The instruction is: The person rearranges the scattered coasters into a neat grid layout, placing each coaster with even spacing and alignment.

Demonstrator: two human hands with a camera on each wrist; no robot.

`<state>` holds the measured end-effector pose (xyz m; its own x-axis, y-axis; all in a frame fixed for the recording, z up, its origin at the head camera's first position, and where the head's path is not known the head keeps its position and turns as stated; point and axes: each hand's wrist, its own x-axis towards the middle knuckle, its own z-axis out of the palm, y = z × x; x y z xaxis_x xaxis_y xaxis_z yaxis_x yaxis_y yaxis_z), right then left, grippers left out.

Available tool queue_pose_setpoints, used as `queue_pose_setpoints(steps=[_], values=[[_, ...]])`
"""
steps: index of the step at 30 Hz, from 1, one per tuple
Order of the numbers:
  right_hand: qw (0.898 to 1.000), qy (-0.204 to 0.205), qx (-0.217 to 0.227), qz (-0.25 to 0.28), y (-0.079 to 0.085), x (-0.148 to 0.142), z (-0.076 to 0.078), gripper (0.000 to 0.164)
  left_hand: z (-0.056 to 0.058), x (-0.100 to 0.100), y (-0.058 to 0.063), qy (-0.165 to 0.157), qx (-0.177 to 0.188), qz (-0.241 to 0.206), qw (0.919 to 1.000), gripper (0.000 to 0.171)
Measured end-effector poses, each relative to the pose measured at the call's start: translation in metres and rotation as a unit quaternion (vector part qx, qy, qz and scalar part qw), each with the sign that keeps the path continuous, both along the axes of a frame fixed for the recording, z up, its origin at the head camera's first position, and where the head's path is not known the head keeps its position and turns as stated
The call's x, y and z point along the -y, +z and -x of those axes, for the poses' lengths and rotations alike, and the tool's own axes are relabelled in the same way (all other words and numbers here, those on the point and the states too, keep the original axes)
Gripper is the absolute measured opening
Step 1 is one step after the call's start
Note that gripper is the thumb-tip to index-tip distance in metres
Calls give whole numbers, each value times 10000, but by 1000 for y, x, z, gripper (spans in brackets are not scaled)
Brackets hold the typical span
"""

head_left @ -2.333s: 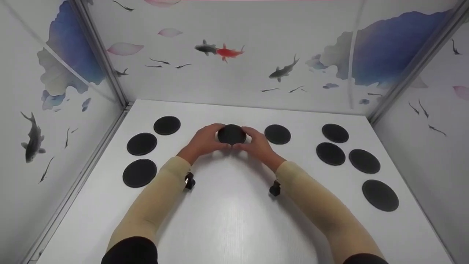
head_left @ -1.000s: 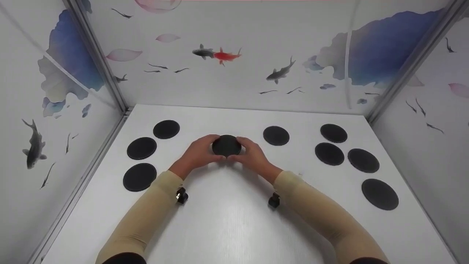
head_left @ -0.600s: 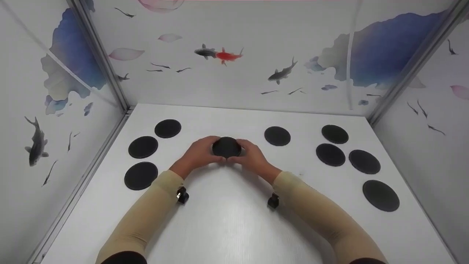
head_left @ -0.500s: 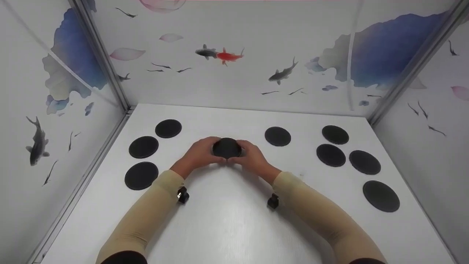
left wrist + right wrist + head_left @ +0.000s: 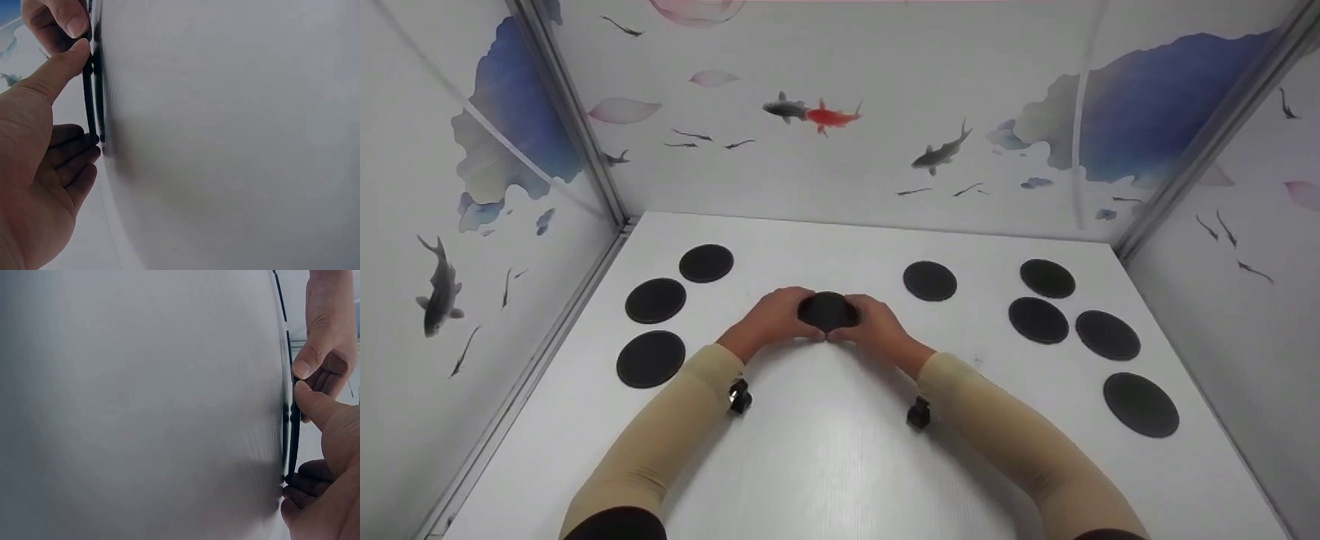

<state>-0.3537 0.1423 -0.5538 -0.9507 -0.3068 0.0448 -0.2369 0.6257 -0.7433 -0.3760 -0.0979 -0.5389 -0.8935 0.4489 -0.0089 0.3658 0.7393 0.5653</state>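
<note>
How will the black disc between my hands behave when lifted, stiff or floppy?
The black disc is probably stiff, since its edge looks nearly straight between the fingers in the wrist views. It's likely light for its width, being so thin. Set down flat, it seems unlikely to roll or tip, as the similar black discs lie flat.

Held black disc (image 5: 828, 310) pulled farther from back wall (image 5: 825, 176) since earlier; left hand (image 5: 780, 315) and right hand (image 5: 877, 322) moved back with it.
</note>
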Motion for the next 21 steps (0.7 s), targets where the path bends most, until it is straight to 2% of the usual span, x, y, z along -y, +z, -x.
queue_pose_setpoints(steps=[6, 9, 14, 21], values=[[9977, 52, -65, -670, 5, 5, -2, 73, 1, -5, -1, -146, -341, 612, 9974, 69], [9957, 40, -84, -921, 7, 7, -3, 75, -1, -8, 1, -126, -335, 692, 9970, 69], [9941, 69, -96, -1080, 8, 9, -4, 76, -4, -9, 2, -75, -245, 753, 9968, 70], [9948, 39, -22, -1015, 9, 9, -3, 70, -2, -9, 2, -82, -253, 937, 9952, 70]])
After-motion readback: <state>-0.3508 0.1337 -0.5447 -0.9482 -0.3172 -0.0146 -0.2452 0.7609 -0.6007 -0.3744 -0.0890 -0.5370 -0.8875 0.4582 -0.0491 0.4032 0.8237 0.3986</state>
